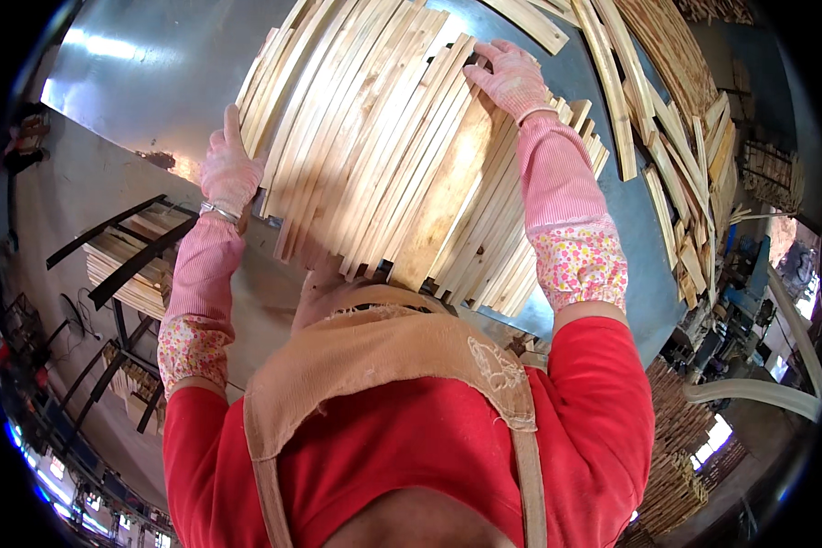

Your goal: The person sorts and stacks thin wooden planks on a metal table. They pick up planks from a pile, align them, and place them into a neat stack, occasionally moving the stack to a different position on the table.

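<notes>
A wide row of pale wooden strips (pixel 356 119) lies side by side on a metal table, their near ends uneven and some reaching past its near edge. My left hand (pixel 230 172), in a pale pink glove, lies along the row's left side with its index finger stretched along the outermost strip. Over the far ends at the right is my right hand (pixel 511 80), also gloved, its fingers spread and resting on the strips. Its palm side is hidden. A broader, brown-marked board (pixel 452 196) lies among the narrow strips in front of it.
The metal table (pixel 137 87) is shiny at the left. More loose strips (pixel 612 82) and boards are heaped along its right side. A black metal rack (pixel 142 265) with wood on it stands at the lower left. Stacked wood (pixel 671 475) and a pale hose (pixel 758 393) are at the right.
</notes>
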